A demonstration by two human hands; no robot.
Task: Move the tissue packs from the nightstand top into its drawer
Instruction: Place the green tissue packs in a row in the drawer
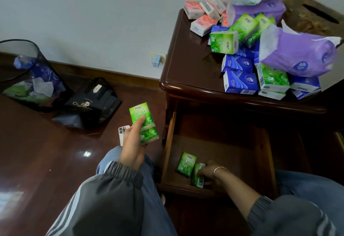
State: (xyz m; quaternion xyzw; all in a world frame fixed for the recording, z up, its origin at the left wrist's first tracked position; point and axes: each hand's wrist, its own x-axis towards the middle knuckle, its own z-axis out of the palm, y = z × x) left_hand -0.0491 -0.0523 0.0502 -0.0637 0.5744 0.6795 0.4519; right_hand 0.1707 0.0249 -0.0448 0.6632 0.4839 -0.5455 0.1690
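Observation:
The dark wooden nightstand [188,64] carries a heap of tissue packs [242,53]: green, blue, pink and larger purple ones. Its drawer [219,144] is pulled out below. My left hand [133,142] holds two stacked green packs [144,123] out to the left of the drawer, above the floor. My right hand [208,174], with a thin bracelet on the wrist, is down inside the drawer and grips a green pack [198,175] standing near the front wall. Another green pack [186,164] lies in the drawer just left of it.
A phone [122,133] lies on the glossy dark floor beside my left hand. A black paper bag [93,103] and a mesh waste bin [24,73] full of wrappers stand to the left by the wall. A charger sits in a wall socket [157,58].

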